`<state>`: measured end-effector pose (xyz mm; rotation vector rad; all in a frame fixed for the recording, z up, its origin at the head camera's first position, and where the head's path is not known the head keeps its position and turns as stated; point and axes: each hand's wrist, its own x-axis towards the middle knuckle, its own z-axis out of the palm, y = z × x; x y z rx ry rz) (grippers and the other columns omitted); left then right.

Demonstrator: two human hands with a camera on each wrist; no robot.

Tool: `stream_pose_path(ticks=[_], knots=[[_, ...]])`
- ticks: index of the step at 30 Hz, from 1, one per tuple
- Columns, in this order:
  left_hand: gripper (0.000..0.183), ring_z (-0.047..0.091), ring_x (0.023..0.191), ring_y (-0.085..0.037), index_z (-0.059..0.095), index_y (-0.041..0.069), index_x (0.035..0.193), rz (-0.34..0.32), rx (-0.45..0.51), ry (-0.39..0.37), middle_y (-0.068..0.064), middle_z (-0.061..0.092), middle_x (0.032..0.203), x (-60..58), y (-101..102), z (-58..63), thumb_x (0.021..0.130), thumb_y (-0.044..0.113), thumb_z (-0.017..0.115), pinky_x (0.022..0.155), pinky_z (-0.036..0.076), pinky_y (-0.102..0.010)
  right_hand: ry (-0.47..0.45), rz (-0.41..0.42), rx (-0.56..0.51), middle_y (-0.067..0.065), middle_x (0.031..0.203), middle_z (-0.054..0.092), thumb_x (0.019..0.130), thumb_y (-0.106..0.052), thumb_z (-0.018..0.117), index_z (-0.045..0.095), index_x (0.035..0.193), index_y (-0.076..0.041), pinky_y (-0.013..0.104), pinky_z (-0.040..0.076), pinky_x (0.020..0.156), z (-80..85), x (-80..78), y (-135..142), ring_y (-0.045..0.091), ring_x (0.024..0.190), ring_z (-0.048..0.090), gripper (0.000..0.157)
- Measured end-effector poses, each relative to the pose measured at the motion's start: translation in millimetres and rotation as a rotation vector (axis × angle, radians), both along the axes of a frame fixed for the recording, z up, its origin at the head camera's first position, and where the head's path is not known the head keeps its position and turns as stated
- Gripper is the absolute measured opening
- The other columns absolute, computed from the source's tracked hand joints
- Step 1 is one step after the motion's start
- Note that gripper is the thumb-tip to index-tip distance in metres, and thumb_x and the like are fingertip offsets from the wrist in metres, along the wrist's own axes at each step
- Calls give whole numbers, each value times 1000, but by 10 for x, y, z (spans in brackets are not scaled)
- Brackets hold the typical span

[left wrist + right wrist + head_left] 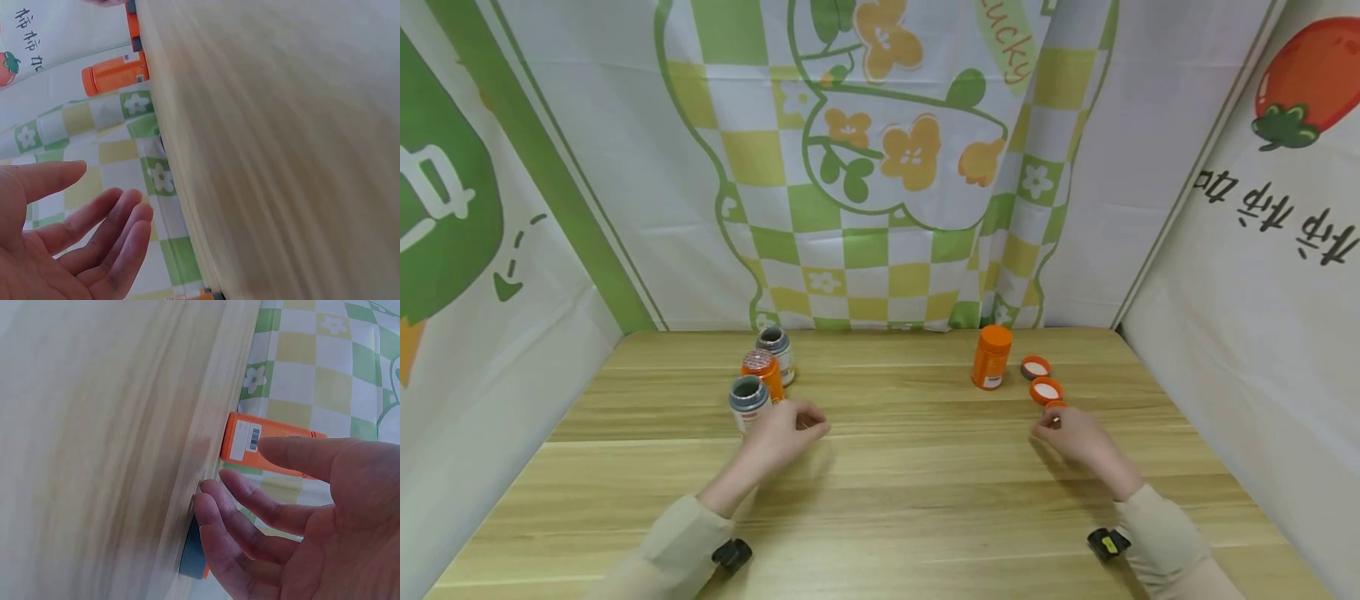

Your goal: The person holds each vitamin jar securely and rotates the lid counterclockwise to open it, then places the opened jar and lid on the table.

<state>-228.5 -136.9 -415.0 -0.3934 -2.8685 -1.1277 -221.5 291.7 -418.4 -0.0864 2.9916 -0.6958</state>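
In the head view my left hand [784, 433] is just right of a row of bottles at the left. The front grey bottle [749, 402] has an open mouth, the orange bottle [763, 372] behind it shows a mottled top, and another open grey bottle [777, 357] stands at the back. In the left wrist view its fingers are loosely bent around nothing. My right hand [1078, 437] hovers beside several caps at the right, its relaxed fingers holding nothing in the right wrist view. The nearest orange cap [1056, 405] is partly hidden behind that hand.
A capped orange bottle [992, 358] stands upright at the back right. Two more caps, one at the back [1036, 367] and one nearer [1046, 390], lie with white insides up. Printed curtains border the wooden table [895, 500] at the back and sides.
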Motion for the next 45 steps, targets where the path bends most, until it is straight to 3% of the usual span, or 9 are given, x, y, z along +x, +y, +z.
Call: stream_pose_path(ticks=[6, 17, 31, 45], knots=[[16, 62, 79, -12, 69, 9, 97, 8, 15, -7, -1, 70, 89, -65, 148, -6, 87, 22, 67, 70, 51, -30, 8, -9, -17, 13, 98, 68, 89, -30, 61, 67, 101, -3, 43, 50, 76, -46, -42, -37, 27, 90, 63, 30], [31, 60, 103, -25, 66, 8, 112, 2, 59, -10, -7, 67, 110, -201, 372, -11, 88, 27, 65, 86, 49, -42, 7, 0, -83, 13, 98, 68, 90, -26, 61, 66, 103, 0, 40, 51, 75, -73, -105, -101, 26, 91, 63, 29], [31, 60, 105, -29, 65, 7, 114, -27, 112, 34, -10, 66, 112, -421, 667, -44, 88, 23, 66, 88, 48, -44, 44, 10, -78, 13, 98, 68, 90, -23, 60, 67, 102, -2, 41, 50, 76, -35, -136, -188, 27, 92, 63, 25], [37, 56, 114, -31, 60, 6, 122, -89, 127, 8, -11, 62, 122, -598, 963, -61, 89, 24, 64, 94, 46, -44, 51, 10, -74, 11, 97, 69, 91, -25, 60, 66, 103, -3, 38, 51, 75, -78, -218, -229, 26, 91, 64, 26]])
